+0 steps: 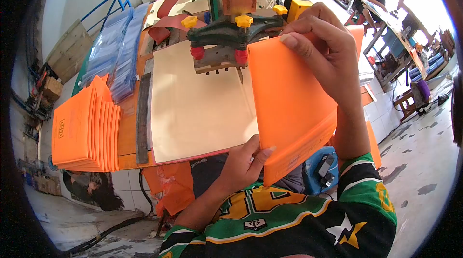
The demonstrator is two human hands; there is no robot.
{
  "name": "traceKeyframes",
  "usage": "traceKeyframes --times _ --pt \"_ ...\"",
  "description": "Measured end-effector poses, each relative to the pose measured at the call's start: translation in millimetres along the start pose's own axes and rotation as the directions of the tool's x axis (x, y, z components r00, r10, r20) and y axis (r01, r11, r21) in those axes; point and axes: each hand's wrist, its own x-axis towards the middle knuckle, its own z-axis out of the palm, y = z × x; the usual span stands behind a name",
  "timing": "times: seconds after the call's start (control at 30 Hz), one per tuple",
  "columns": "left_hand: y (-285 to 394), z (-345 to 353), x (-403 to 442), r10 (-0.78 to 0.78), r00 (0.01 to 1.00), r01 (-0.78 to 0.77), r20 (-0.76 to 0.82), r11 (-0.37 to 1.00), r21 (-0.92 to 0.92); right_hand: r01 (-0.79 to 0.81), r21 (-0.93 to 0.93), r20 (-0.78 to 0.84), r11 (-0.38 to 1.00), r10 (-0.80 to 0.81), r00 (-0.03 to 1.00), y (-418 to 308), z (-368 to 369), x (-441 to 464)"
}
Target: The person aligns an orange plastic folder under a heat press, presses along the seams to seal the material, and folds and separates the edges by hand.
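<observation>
An orange folder (294,108) is held up in front of my chest, tilted, over the right part of a cream sheet (202,108). My right hand (325,50) pinches its upper edge between thumb and fingers. Near the folder's lower left edge, my left hand (246,161) is closed on it with the thumb in front. Above the sheet stands a press head (219,58) with yellow knobs and red parts. A stack of orange folders (82,130) lies at the left of the table.
Clear plastic sleeves (113,50) lie in piles behind the orange stack. A dark metal bar (143,118) runs along the sheet's left side. Another person (374,2) sits at a bench at the upper right. A blue stool (320,169) holds a small black device.
</observation>
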Motion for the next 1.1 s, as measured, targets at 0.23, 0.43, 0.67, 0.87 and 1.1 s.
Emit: traceKeyframes --times 0.23,0.43,0.67,0.87,1.1 --pt "1.4 -3.1 -0.9 -0.011 0.999 0.01 0.039 0.999 0.044 -0.025 0.003 0.026 1.0 0.025 0.999 -5.9 -4.2 -2.0" --pt "32.2 -26.7 21.0 0.009 1.0 -0.011 0.025 0.996 0.086 -0.031 0.029 0.07 0.999 0.029 0.997 -10.6 -0.1 -4.6" --pt "53.5 -41.7 65.9 0.189 0.919 -0.249 -0.347 0.959 -0.137 -0.024 0.028 0.085 0.999 0.022 0.996 -11.3 4.7 -5.3" --pt "53.7 -40.2 74.6 0.18 0.9 -0.285 -0.397 0.932 -0.223 -0.016 -0.004 0.133 1.0 0.016 0.991 -6.5 2.8 -6.0" --pt "48.1 -43.9 77.1 0.198 0.901 -0.325 -0.385 0.898 -0.298 -0.015 0.007 0.128 1.0 0.014 0.992 -6.9 6.3 -5.5"
